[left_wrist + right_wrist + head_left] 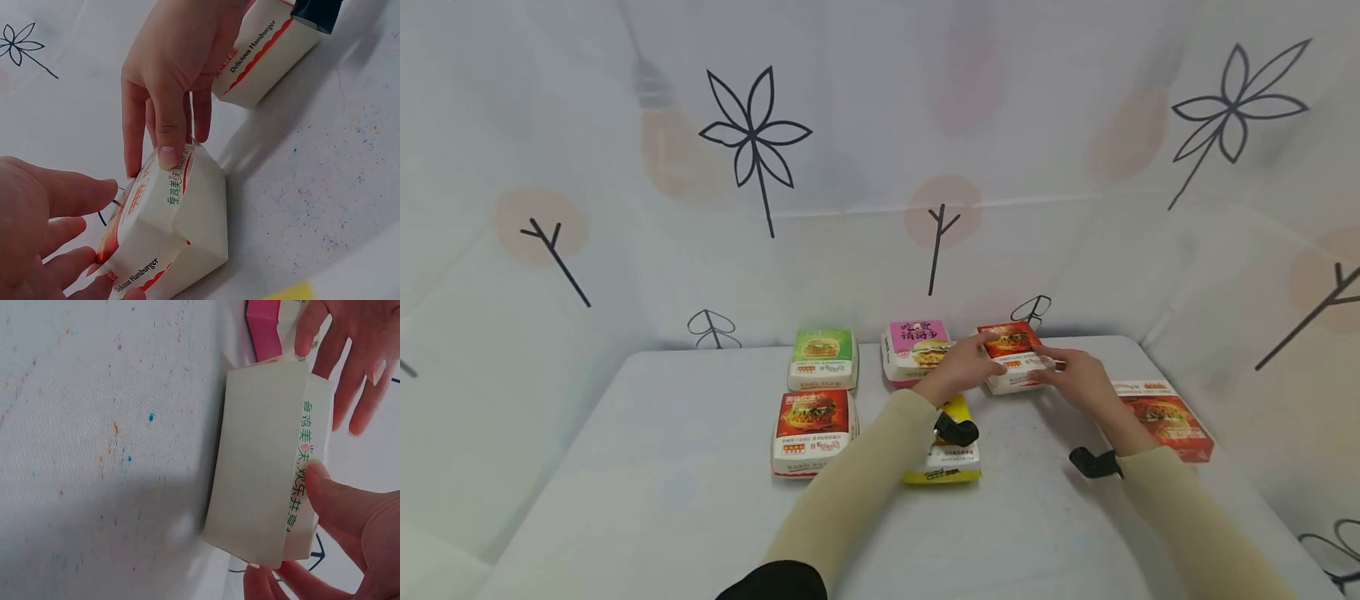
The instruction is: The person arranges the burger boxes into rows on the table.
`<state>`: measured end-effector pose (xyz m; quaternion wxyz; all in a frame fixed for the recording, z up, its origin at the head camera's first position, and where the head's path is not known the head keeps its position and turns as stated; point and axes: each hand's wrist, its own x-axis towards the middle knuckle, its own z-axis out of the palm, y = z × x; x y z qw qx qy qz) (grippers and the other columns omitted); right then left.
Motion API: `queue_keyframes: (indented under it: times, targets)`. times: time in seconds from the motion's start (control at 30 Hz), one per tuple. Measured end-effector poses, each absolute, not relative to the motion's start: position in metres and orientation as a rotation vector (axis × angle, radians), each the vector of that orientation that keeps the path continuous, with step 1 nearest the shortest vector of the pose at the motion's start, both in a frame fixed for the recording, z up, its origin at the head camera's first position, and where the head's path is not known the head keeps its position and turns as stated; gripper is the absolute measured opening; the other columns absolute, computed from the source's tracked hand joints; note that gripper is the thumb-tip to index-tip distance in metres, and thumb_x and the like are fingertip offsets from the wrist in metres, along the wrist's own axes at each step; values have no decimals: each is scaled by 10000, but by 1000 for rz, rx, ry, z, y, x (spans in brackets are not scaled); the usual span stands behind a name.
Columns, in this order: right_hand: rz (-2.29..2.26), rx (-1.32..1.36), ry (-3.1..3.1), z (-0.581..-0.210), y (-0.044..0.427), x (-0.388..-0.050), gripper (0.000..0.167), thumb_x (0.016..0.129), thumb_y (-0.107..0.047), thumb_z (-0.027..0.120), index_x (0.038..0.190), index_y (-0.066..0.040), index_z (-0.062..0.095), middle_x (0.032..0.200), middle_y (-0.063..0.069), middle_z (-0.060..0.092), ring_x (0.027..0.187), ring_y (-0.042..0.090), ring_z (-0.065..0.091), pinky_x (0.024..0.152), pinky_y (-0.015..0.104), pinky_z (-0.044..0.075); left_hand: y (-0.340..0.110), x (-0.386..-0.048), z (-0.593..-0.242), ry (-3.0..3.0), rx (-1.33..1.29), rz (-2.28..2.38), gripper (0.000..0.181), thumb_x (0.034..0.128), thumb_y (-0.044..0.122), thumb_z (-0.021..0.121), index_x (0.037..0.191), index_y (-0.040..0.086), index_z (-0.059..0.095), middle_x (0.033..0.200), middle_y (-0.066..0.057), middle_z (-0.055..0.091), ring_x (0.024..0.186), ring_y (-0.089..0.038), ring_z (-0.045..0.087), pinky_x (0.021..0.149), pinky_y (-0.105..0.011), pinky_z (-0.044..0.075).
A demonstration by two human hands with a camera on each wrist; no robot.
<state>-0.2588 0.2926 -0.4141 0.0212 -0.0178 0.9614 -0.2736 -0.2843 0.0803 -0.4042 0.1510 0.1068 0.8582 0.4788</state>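
Observation:
A red and white hamburger box (1013, 360) is at the back right of the table, between both hands. My left hand (964, 364) is at its left side, and in the left wrist view the fingers (65, 234) are spread along it. The right hand (1078, 381) holds the box's right end; in the right wrist view its thumb (334, 494) presses the front edge while the fingertips lie at the end. A pink hamburger box (916, 350) stands just left of the held one. Whether the box's underside touches the table is hard to tell.
A green box (823, 358) stands at the back, with a red and white box (814, 433) in front. My left forearm partly covers a yellow box (943, 467). Another red box (1168, 421) lies near the right edge of the white table (685, 492). Patterned cloth (850, 167) hangs behind.

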Motion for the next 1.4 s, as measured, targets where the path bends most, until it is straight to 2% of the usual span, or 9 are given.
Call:
queue_keyframes:
  times: [0.17, 0.37, 0.5, 0.73, 0.83, 1.0, 1.23, 1.4]
  targets:
    - [-849, -10, 2985, -417, 293, -260, 696, 920, -389, 708, 1453, -15, 463, 1368, 367, 478, 1157, 477, 511, 867, 542, 481, 82, -283, -405, 2473, 366, 1364, 544, 909, 275, 727, 1424, 297, 553, 1314, -13, 605, 1108, -173, 555, 991, -421, 463]
    - [-869, 23, 2997, -414, 294, -259, 654, 938, -367, 688, 1447, -16, 477, 1345, 366, 492, 1074, 434, 525, 797, 489, 483, 83, -283, -403, 2488, 374, 1323, 523, 912, 276, 719, 1411, 324, 568, 1467, 2, 507, 1296, -204, 477, 1062, -448, 411]
    - [-861, -3, 3021, -415, 294, -257, 597, 950, -317, 674, 1433, -12, 498, 1335, 363, 501, 1074, 433, 544, 782, 484, 489, 85, -285, -403, 2495, 416, 1287, 539, 909, 268, 726, 1420, 313, 561, 1485, 0, 491, 1319, -209, 467, 1075, -440, 401]
    - [-878, -4, 3003, -416, 293, -255, 620, 948, -356, 675, 1428, -4, 503, 1328, 363, 508, 1128, 458, 545, 818, 514, 490, 83, -288, -409, 2514, 483, 1262, 535, 909, 255, 724, 1420, 278, 566, 1541, 88, 418, 1319, -197, 481, 1082, -421, 400]
    - [-853, -26, 3005, -415, 292, -255, 612, 952, -348, 670, 1429, -4, 502, 1301, 356, 542, 1132, 461, 562, 816, 516, 499, 80, -288, -408, 2535, 486, 1251, 524, 913, 270, 719, 1416, 257, 573, 1536, 68, 431, 1316, -203, 484, 1082, -422, 400]
    - [-831, -7, 3000, -406, 296, -248, 625, 970, -362, 638, 1454, -6, 467, 1332, 364, 515, 1198, 504, 507, 889, 588, 481, 81, -289, -406, 2542, 467, 1249, 519, 912, 281, 715, 1411, 251, 577, 1461, 1, 519, 1264, -214, 513, 1058, -414, 421]
    - [-990, -64, 3047, -391, 308, -225, 570, 996, -326, 613, 1451, -11, 479, 1349, 320, 533, 1256, 519, 456, 918, 630, 467, 85, -288, -406, 2506, 394, 1298, 504, 901, 277, 729, 1387, 286, 594, 1452, 12, 519, 1254, -198, 497, 1057, -417, 415]
    - [-1062, -51, 3137, -383, 320, -209, 534, 1009, -318, 591, 1439, -16, 498, 1316, 312, 559, 1231, 520, 471, 905, 643, 463, 87, -288, -407, 2501, 364, 1311, 493, 891, 292, 741, 1366, 305, 608, 1458, 31, 510, 1250, -193, 497, 1058, -423, 415]
